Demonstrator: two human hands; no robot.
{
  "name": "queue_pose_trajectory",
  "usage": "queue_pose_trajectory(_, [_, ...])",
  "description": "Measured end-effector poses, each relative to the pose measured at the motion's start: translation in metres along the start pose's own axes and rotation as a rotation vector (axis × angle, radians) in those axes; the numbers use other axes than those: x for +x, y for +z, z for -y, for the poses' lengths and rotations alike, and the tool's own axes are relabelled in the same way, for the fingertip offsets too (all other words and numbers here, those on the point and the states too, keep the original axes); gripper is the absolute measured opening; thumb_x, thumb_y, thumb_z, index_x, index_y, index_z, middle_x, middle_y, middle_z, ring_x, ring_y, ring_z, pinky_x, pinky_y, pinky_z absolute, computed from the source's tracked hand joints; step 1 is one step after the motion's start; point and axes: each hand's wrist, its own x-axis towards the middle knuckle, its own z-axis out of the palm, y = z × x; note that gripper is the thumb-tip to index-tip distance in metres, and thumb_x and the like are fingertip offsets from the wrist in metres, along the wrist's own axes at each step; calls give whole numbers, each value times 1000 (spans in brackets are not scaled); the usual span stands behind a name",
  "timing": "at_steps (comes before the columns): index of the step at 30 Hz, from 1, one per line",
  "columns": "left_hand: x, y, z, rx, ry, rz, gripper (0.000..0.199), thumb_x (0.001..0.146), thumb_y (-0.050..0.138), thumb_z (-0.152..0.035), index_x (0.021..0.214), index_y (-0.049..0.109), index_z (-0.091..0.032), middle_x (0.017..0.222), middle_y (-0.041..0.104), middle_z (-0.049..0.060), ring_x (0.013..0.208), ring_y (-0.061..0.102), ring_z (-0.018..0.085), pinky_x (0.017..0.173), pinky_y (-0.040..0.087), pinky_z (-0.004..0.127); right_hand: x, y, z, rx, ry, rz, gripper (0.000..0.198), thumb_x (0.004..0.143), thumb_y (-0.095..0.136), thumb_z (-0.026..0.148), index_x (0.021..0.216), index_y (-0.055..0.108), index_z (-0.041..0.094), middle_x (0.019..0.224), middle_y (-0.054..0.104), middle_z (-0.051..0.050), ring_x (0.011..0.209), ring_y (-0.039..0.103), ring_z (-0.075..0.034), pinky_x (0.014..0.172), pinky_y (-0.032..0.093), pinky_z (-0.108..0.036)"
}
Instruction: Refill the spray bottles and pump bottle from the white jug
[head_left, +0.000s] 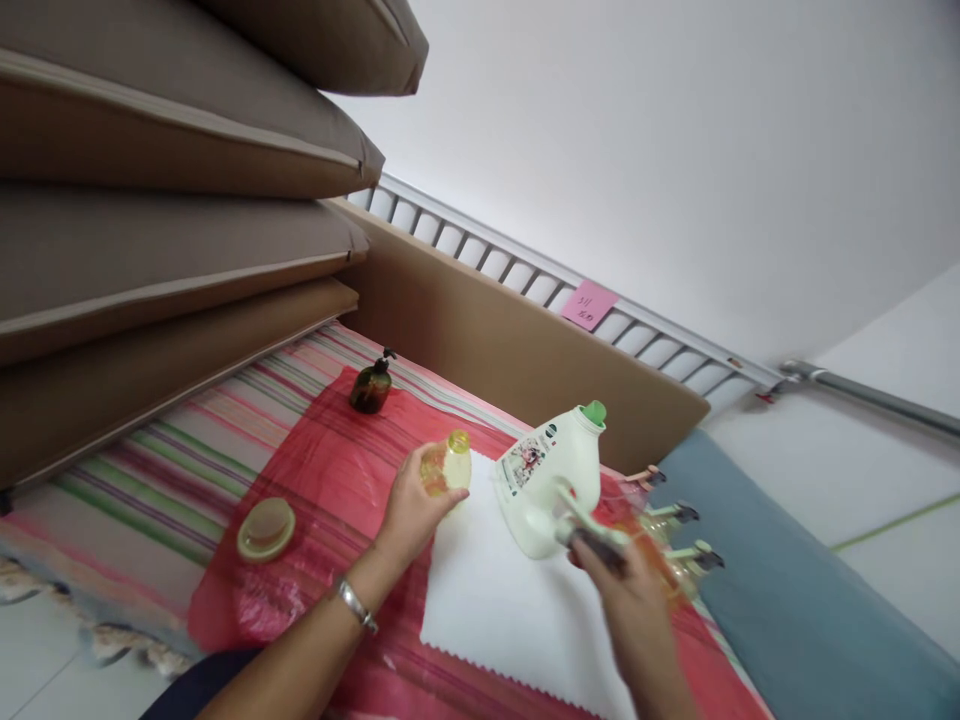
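- Jug (546, 500): pale green, upright on the white cloth (510, 625); green piece at its mouth; label on its left side
- Left hand (414, 502): just left of the jug; thumb and fingers clamped round the small yellow bottle (445, 468); bottle held roughly upright, neck open
- Right hand (636, 595): at the jug's lower right; fingers closed on the spray head (598, 549), blurred; cannot tell if it touches the jug
- Spray bottles (686, 572): row right of the jug, partly behind the right hand
- Dark pump bottle (370, 388): well left of the jug, on the red plastic sheet (337, 490)
- Round tub (266, 531): far left of the jug, same sheet
- Pink note (590, 304): on the rail (480, 238), above the jug in view
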Motion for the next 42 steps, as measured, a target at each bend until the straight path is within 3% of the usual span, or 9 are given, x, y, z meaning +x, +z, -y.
queue_pose_trajectory(2, [-13,11,3,7,-2,95,65,53,78,-25,112,51,-20,112,58,7,108,53,24,96,39,41,-2,-40,12,171,107,-114,43,69,60,52,95,55,19,71,66,-2,73,63,-23,73,51,-38])
queue_pose_trajectory(5, [-37,26,10,29,7,249,67,49,80,-24,111,53,-20,112,58,8,107,53,26,95,39,42,-4,-82,34,292,42,-167,41,67,65,50,93,55,20,61,61,2,62,59,-17,65,50,-31])
queue_pose_trajectory(9, [-59,37,20,77,28,403,71,48,81,-24,113,54,-21,115,58,8,110,51,27,98,38,45,-9,-104,57,135,-72,-114,36,72,61,48,94,57,20,59,61,2,62,57,-16,62,48,-28])
queue_pose_trajectory(12, [-64,38,25,110,39,436,71,47,80,-23,113,54,-22,115,58,8,111,51,28,98,38,46,-15,-107,66,-37,-112,-37,31,74,57,49,86,58,21,61,61,0,62,58,-17,60,47,-27])
queue_pose_trajectory(22, [-64,40,28,124,51,450,72,47,81,-23,113,53,-20,114,58,9,108,51,28,96,39,44,-14,-100,68,-257,-127,6,32,73,52,54,75,54,22,58,61,1,55,58,-18,51,44,-27])
queue_pose_trajectory(29, [-71,48,33,158,44,501,75,47,82,-23,115,51,-20,116,56,10,110,49,28,98,37,44,-12,-47,64,-299,-86,216,25,74,53,45,80,56,21,52,61,3,52,60,-18,54,40,-28])
queue_pose_trajectory(33, [-74,50,35,162,47,524,77,46,83,-23,116,50,-20,117,56,9,112,48,28,98,36,45,-10,-17,57,-242,-32,251,23,73,54,44,76,57,21,49,60,4,51,60,-18,53,39,-27])
queue_pose_trajectory(42, [-73,50,33,161,29,524,77,47,83,-23,116,48,-19,116,55,9,109,49,25,97,38,41,-9,0,33,-166,56,216,26,72,57,46,81,57,21,54,63,4,54,63,-19,57,41,-27])
